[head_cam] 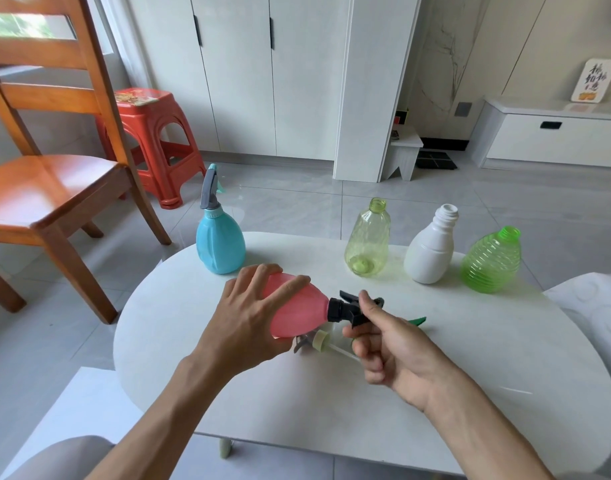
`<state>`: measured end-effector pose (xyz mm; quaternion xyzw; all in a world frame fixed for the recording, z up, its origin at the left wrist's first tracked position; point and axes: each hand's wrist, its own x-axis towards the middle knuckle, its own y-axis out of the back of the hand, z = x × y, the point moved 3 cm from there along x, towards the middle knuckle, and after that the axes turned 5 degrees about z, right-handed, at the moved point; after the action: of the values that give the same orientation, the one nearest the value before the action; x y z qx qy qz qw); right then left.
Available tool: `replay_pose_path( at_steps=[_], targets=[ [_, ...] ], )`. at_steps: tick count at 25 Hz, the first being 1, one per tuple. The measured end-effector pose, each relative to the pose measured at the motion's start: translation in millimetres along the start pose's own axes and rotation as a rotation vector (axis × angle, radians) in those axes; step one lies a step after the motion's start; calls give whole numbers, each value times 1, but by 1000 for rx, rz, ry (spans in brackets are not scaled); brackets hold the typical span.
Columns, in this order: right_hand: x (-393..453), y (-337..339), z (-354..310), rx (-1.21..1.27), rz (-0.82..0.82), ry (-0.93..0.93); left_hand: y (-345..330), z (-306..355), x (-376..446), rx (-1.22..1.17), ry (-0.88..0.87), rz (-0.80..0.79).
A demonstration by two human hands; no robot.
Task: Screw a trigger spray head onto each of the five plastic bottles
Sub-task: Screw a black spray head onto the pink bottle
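Hands are working above the middle of the white table [470, 358]. The left hand [248, 323] is gripping the pink bottle [297, 310], which is lying on its side in the air, fingers [290, 284] curling over its belly and the neck pointing right. The right hand [394, 348] is pinching the black spray head [349, 308] sitting on that neck, thumb on top and index finger underneath, the other fingers curling in. Just below the pink bottle, a loose spray head with a cream collar [319, 341] is lying on the table, and a green trigger tip [417, 320] is peeking out behind the right hand. Along the far edge, a blue bottle [220, 244] wearing a grey spray head [210, 190] is standing at the left end. Toward the right end, a pale green bottle [368, 242], a white bottle [430, 251] and a ribbed green bottle [491, 261] are standing side by side, open-necked. A wooden chair [48, 188] and a red stool [155, 143] are standing on the floor beyond.
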<state>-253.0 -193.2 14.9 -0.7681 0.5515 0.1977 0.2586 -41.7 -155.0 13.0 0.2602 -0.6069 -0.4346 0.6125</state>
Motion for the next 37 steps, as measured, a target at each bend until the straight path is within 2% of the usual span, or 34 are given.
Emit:
replay_pose_path(
  at_steps=[1, 2, 3, 4, 6, 7, 8, 9, 12, 16, 18, 20, 22, 25, 28, 29, 30, 32, 35, 37],
  targets=[
    [-1, -3, 1, -16, -40, -41, 0, 0, 0, -12, 17, 4],
    [-3, -4, 0, -114, -35, -6, 1, -1, 0, -29, 39, 8],
    [-5, -1, -3, -269, 40, 121, 2, -2, 1, -41, 62, 12],
    [-8, 4, -9, -414, 173, 338, 2, -4, 1, -48, 82, 15],
    [-18, 16, -25, -672, 450, 948, 4, -6, 2, -59, 101, 19],
    [-21, 17, -29, -781, 480, 1124, 4, -5, 2, -64, 99, 21],
    [-20, 15, -30, -851, 454, 1171, 4, -4, 2, -70, 90, 21],
    [-14, 15, -29, -833, 391, 1104, 3, -3, 2, -73, 74, 19],
    [0, 15, -23, -502, 221, 799, 2, 1, 1, -73, 22, 9],
    [5, 20, -25, -362, 102, 603, 1, 3, 0, -124, 19, -38],
    [3, 24, -29, -161, -12, 561, 4, 3, 2, -315, 130, -87],
    [0, 25, -34, -50, -142, 589, 5, 3, 4, -612, 268, -158],
    [-2, 18, -33, -84, -284, 645, 4, 8, 6, -909, 323, -301],
    [-6, 3, -22, -13, -488, 624, 2, 21, 3, -1159, 265, -559],
    [-10, -8, -16, 125, -573, 553, 5, 27, -4, -1373, 321, -810],
    [-10, -11, -16, 182, -567, 534, 7, 27, -5, -1422, 354, -844],
    [-10, -12, -16, 212, -522, 536, 8, 27, -6, -1441, 388, -829],
    [-7, -14, -17, 221, -312, 579, 6, 30, -5, -1365, 452, -658],
    [2, -10, -9, 257, 1, 602, -4, 49, -14, -975, 495, -299],
    [7, -8, -6, 227, 33, 601, -7, 64, -20, -839, 496, -171]
  ],
)
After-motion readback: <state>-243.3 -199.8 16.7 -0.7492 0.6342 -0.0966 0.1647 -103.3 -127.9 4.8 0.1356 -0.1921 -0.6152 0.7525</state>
